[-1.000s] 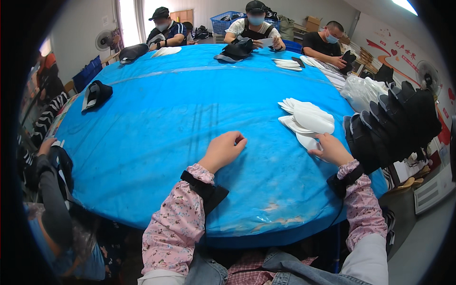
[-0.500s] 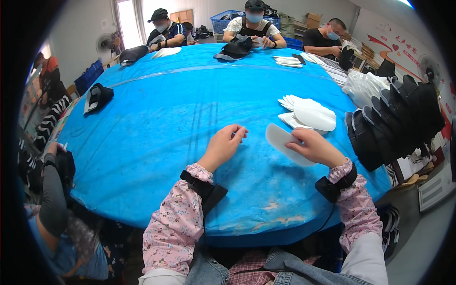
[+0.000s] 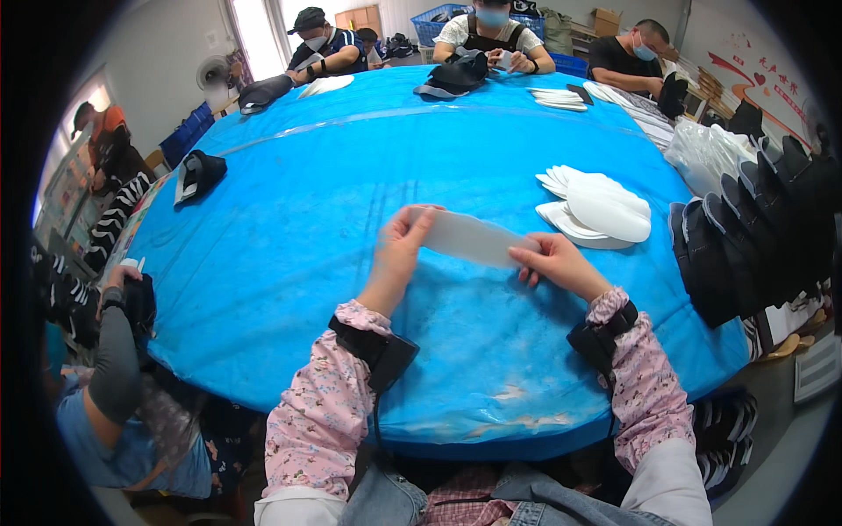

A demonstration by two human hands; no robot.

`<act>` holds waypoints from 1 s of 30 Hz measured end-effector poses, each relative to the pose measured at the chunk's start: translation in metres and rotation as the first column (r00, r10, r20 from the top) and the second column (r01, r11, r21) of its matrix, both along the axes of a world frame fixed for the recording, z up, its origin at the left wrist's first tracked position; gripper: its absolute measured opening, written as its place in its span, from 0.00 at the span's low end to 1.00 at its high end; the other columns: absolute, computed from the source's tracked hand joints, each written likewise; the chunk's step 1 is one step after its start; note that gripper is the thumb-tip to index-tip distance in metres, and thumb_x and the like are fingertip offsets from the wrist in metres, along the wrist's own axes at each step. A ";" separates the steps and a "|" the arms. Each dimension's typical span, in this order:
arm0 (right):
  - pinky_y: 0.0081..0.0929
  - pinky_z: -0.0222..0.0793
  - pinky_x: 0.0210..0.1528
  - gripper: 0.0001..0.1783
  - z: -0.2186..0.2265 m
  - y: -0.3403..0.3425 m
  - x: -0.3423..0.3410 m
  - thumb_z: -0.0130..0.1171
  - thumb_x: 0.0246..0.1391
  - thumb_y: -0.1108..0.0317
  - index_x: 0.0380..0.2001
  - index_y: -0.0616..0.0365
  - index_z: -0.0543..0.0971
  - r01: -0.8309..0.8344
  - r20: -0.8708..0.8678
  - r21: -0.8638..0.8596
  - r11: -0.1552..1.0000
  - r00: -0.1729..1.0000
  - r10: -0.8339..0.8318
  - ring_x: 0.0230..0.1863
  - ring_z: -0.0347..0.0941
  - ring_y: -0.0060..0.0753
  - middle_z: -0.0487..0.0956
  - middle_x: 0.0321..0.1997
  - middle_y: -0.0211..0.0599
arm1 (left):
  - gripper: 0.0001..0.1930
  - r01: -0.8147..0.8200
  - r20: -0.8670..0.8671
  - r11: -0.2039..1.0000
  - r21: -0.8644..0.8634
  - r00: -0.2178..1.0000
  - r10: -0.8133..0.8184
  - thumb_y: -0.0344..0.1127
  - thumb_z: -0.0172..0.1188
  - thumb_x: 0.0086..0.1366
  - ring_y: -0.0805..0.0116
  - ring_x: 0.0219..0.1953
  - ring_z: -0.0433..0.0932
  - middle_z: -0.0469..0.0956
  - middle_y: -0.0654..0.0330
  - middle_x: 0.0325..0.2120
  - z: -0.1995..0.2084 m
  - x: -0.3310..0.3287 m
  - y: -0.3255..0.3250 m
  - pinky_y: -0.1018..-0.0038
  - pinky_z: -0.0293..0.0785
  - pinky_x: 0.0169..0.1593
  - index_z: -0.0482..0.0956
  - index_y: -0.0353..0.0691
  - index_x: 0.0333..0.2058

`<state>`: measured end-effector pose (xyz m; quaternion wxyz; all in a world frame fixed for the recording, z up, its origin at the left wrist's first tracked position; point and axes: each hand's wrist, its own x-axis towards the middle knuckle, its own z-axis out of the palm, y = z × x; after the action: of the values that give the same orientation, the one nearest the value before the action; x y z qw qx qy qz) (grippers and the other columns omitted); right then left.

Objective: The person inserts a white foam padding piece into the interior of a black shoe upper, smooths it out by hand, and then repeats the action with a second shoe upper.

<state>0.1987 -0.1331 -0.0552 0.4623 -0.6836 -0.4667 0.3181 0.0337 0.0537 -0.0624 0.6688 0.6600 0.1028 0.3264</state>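
Note:
A thin white insole (image 3: pixel 469 238) is stretched out between my two hands above the blue-covered table (image 3: pixel 307 289). My left hand (image 3: pixel 403 250) pinches its left end between thumb and fingers. At the other end, my right hand (image 3: pixel 561 265) grips it, thumb on top. Beyond my right hand lies a fanned pile of white insoles (image 3: pixel 605 210). To the far right, black shoe uppers (image 3: pixel 745 232) stand stacked in a leaning row.
One black upper (image 3: pixel 200 178) lies at the table's left side. Across the table, co-workers handle black uppers (image 3: pixel 454 77) beside more insoles (image 3: pixel 557 99). A clear plastic bag (image 3: pixel 710 156) rests near the right edge. Another person's arm (image 3: pixel 121 342) reaches in at the left.
The insole, held only by my right hand before, has moved left and turned lengthwise across. My left hand has closed on its left end. The whole view has shifted slightly.

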 end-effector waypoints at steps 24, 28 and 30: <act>0.17 0.57 0.14 0.22 -0.008 0.007 -0.005 0.45 0.58 0.46 0.21 0.53 0.68 0.354 -0.515 0.140 0.925 0.824 -0.238 0.12 0.62 0.19 0.65 0.13 0.26 | 0.26 -0.052 -0.074 0.963 -0.264 0.997 0.034 0.52 0.38 0.67 0.71 0.35 0.76 0.77 0.58 0.33 -0.005 -0.007 0.002 0.75 0.71 0.42 0.75 0.34 0.40; 0.16 0.54 0.14 0.20 -0.004 0.000 -0.004 0.47 0.58 0.49 0.24 0.54 0.70 0.279 -0.401 0.105 0.954 0.890 -0.216 0.13 0.60 0.19 0.62 0.13 0.23 | 0.28 -0.011 -0.059 0.968 -0.252 0.998 -0.004 0.54 0.36 0.67 0.72 0.33 0.75 0.78 0.59 0.31 -0.002 -0.004 0.000 0.76 0.71 0.41 0.77 0.34 0.38; 0.16 0.54 0.14 0.20 -0.002 -0.001 -0.007 0.47 0.58 0.49 0.25 0.54 0.71 0.233 -0.353 0.102 0.967 0.918 -0.184 0.13 0.60 0.18 0.62 0.12 0.23 | 0.30 -0.006 -0.058 0.974 -0.225 0.998 -0.007 0.58 0.38 0.66 0.73 0.31 0.75 0.77 0.60 0.28 -0.005 -0.002 0.001 0.78 0.70 0.40 0.77 0.35 0.33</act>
<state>0.1921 -0.1343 -0.0568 0.6145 -0.6296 -0.3256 0.3464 0.0317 0.0552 -0.0672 0.7360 0.5893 0.1584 0.2930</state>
